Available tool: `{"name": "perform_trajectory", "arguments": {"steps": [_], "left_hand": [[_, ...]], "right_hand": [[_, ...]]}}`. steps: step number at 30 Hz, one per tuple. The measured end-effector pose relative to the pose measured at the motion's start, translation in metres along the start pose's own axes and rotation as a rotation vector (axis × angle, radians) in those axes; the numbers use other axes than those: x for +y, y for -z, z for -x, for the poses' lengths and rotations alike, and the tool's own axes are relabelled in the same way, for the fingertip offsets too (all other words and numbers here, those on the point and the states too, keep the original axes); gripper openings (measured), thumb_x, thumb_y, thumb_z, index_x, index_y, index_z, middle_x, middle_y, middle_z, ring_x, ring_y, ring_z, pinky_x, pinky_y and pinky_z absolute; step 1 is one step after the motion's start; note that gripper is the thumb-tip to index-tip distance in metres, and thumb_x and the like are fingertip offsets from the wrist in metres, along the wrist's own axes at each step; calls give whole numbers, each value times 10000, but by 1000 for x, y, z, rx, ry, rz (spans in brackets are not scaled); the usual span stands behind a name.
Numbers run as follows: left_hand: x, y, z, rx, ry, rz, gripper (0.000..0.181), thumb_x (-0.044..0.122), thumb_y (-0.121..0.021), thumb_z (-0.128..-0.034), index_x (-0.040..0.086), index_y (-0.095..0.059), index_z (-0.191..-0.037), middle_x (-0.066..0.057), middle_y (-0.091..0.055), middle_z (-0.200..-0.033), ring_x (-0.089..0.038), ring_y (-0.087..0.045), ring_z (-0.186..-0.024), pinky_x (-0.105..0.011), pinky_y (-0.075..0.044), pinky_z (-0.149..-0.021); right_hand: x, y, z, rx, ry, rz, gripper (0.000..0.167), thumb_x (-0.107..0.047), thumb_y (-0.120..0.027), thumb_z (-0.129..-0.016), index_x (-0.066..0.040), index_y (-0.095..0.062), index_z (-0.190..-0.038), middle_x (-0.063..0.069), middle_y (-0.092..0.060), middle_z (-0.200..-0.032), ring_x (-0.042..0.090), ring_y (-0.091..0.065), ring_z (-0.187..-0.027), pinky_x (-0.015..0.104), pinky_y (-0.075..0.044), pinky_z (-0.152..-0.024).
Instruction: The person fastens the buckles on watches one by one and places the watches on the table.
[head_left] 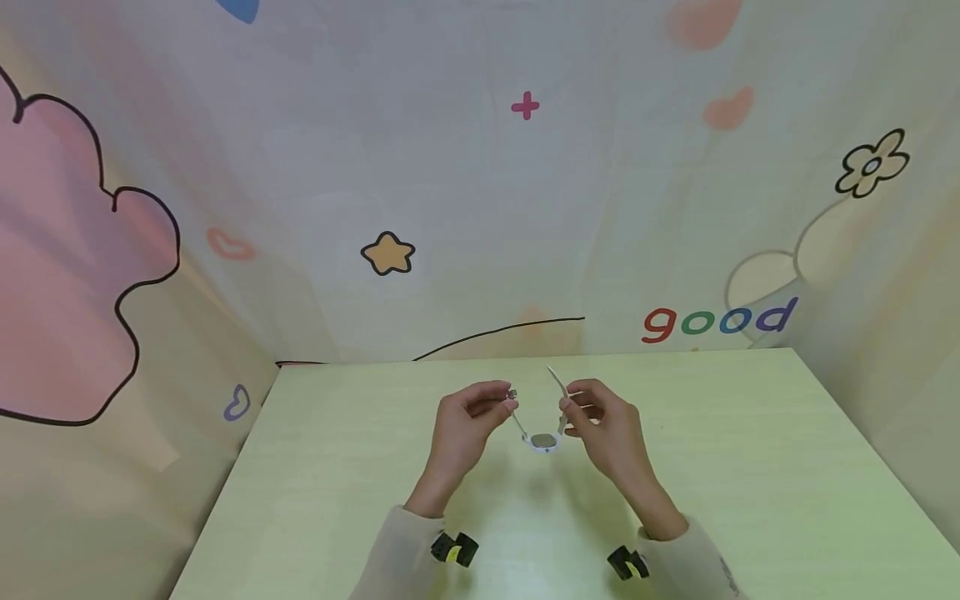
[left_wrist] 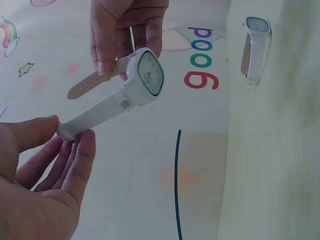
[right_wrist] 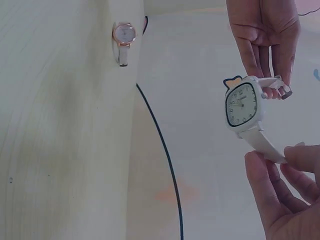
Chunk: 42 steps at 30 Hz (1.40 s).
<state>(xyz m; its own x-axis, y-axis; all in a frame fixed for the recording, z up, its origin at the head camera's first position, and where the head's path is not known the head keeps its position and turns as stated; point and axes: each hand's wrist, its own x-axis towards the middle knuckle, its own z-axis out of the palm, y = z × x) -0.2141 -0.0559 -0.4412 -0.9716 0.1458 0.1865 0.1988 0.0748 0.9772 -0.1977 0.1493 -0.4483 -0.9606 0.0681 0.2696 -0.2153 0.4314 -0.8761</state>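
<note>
A white wristwatch [head_left: 543, 442] with a squarish dial hangs between my hands above the table, its strap unfastened. My left hand [head_left: 467, 421] pinches the buckle end of the strap between thumb and fingers. The other strap half, whose pale brown inner side has a row of holes, is pinched by my right hand [head_left: 606, 425]. In the left wrist view the dial [left_wrist: 150, 73] faces right, with the right hand [left_wrist: 130, 30] beyond it. The right wrist view shows the white case [right_wrist: 242, 103] and the metal buckle [right_wrist: 285, 92] by the left hand's fingers.
Another white watch [left_wrist: 257, 47] lies on the table in the left wrist view. A rose-gold round watch [right_wrist: 124, 34] with a pale strap lies there in the right wrist view. The pale tabletop [head_left: 330, 467] meets a printed curtain [head_left: 465, 183] at the back.
</note>
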Motion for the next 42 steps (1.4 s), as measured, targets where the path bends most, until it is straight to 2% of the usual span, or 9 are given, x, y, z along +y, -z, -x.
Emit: {"name": "perform_trajectory", "arguments": {"steps": [11, 15, 17, 19, 24, 29, 33, 40, 42], "left_hand": [[4, -1, 3, 0, -45, -16, 246, 134, -690, -920, 81, -693, -1160, -134, -695, -1146, -236, -653, -1068, -237, -558, -882], [7, 0, 3, 31, -57, 43, 255, 121, -697, -912, 83, -694, -1163, -154, -706, -1117, -326, -680, -1016, -253, -578, -832], [8, 0, 3, 47, -57, 104, 248, 99, -696, -909, 54, -692, -1153, -182, -705, -1099, -381, -690, -990, -279, -589, -810], [9, 0, 4, 54, -53, 157, 248, 86, -692, -910, 27, -684, -1150, -195, -704, -1087, -365, -707, -978, -302, -594, -805], [11, -2, 5, 37, -28, 226, 272, 96, -665, -933, -11, -659, -1184, -224, -688, -1090, -237, -729, -968, -324, -587, -838], [12, -2, 5, 25, -7, 226, 243, 86, -645, -945, 0, -663, -1171, -228, -699, -1085, -296, -710, -1012, -315, -581, -857], [12, -1, 6, -27, 16, 248, 263, 98, -645, -947, 17, -631, -1197, -189, -694, -1137, -268, -704, -1047, -331, -582, -862], [11, 1, 7, -76, 47, 317, 320, 186, -669, -939, 3, -612, -1195, -171, -707, -1134, -214, -719, -1028, -349, -557, -919], [11, 2, 8, -84, 54, 317, 343, 215, -674, -936, 2, -607, -1197, -163, -711, -1137, -218, -718, -1034, -359, -558, -918]], "right_hand": [[-15, 4, 6, 48, 97, -105, 203, -139, -693, -917, -55, -655, -1098, 140, -711, -940, 233, -717, -823, 237, -590, -665], [-19, 4, 8, 67, 132, -122, 187, -137, -693, -918, -68, -665, -1090, 122, -718, -928, 234, -716, -816, 222, -586, -661], [-20, 4, 9, 66, 145, -111, 178, -134, -692, -919, -74, -673, -1085, 109, -728, -915, 196, -714, -804, 213, -583, -660], [-21, 4, 11, 62, 153, -98, 164, -138, -694, -919, -85, -684, -1074, 90, -738, -898, 133, -709, -789, 207, -580, -664], [-21, 5, 13, 64, 170, -90, 135, -138, -688, -923, -93, -699, -1050, 67, -743, -872, 13, -677, -749, 198, -575, -667], [-24, 6, 14, 59, 149, -104, 204, -153, -680, -931, -58, -690, -1112, 106, -739, -903, 80, -705, -756, 191, -572, -676], [-25, 6, 15, 44, 119, -108, 218, -165, -680, -932, -56, -690, -1120, 119, -743, -930, 152, -716, -777, 191, -570, -688], [-24, 6, 16, 32, 156, -126, 188, -135, -683, -924, -58, -702, -1095, 109, -741, -936, 30, -698, -789, 202, -577, -706], [-25, 6, 17, 30, 162, -133, 185, -134, -688, -920, -60, -706, -1089, 103, -741, -934, 47, -704, -797, 201, -577, -711]]}}
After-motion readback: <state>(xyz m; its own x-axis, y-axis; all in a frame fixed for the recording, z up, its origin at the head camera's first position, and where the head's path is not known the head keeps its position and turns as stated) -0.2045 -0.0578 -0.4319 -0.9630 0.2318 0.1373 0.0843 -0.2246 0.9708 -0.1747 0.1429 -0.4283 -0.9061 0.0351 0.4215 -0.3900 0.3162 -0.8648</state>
